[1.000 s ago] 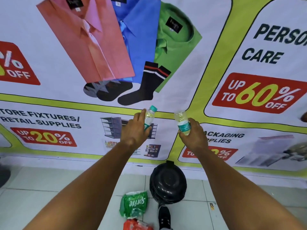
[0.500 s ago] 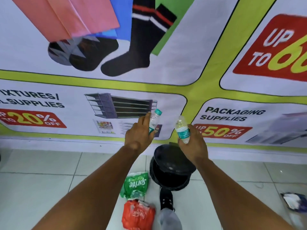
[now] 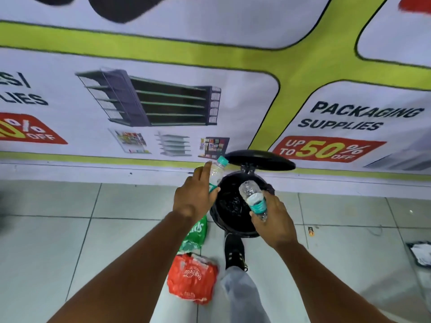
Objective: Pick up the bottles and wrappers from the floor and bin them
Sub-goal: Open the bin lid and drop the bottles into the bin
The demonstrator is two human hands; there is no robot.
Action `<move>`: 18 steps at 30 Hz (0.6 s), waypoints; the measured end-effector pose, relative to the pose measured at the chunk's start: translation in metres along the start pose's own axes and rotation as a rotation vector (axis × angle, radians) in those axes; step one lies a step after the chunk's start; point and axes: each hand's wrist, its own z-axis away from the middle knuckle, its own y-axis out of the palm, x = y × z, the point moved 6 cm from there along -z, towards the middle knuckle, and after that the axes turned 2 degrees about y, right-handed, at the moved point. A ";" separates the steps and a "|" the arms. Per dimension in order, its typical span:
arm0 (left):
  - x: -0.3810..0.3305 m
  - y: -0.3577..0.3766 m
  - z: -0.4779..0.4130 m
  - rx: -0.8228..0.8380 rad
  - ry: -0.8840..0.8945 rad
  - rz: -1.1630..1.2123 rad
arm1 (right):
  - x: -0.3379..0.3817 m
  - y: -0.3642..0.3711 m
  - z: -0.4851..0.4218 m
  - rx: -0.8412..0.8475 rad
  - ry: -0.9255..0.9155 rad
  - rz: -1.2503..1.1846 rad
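The left hand (image 3: pixel 194 201) is closed around a clear plastic bottle with a teal cap (image 3: pixel 217 172); the fingers wrap its lower body and the capped neck points up and away, just beside the left rim of the bin. Below the left forearm, a green Sprite wrapper (image 3: pixel 195 234) lies on the tiled floor (image 3: pixel 46 241), partly hidden by the arm, with a red Coca-Cola wrapper (image 3: pixel 192 277) just beside it, nearer the camera. The black pedal bin (image 3: pixel 229 223) stands against the printed wall banner (image 3: pixel 163 89) with its lid (image 3: pixel 258 159) raised; a black shoe (image 3: pixel 234 250) is at its base. The right hand (image 3: pixel 274 223) grips an uncapped clear bottle (image 3: pixel 254 198) by its lower half, fingers closed on it, with the open neck tilted over the bin opening. A dark-edged wrapper (image 3: pixel 421 252) lies on the floor at far right.
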 end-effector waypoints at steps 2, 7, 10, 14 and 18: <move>0.008 0.029 -0.001 0.021 0.000 0.004 | -0.016 0.025 -0.007 0.053 -0.007 0.022; 0.025 0.089 -0.004 0.064 -0.015 0.038 | -0.047 0.064 -0.052 0.057 0.089 0.053; 0.033 0.108 -0.001 0.085 -0.041 0.069 | -0.062 0.072 -0.072 0.091 0.141 0.120; 0.031 0.123 -0.002 0.110 -0.021 0.058 | -0.087 0.055 -0.078 0.021 0.138 0.171; 0.011 0.139 -0.018 0.151 0.040 0.039 | -0.128 0.015 -0.074 -0.054 0.158 0.192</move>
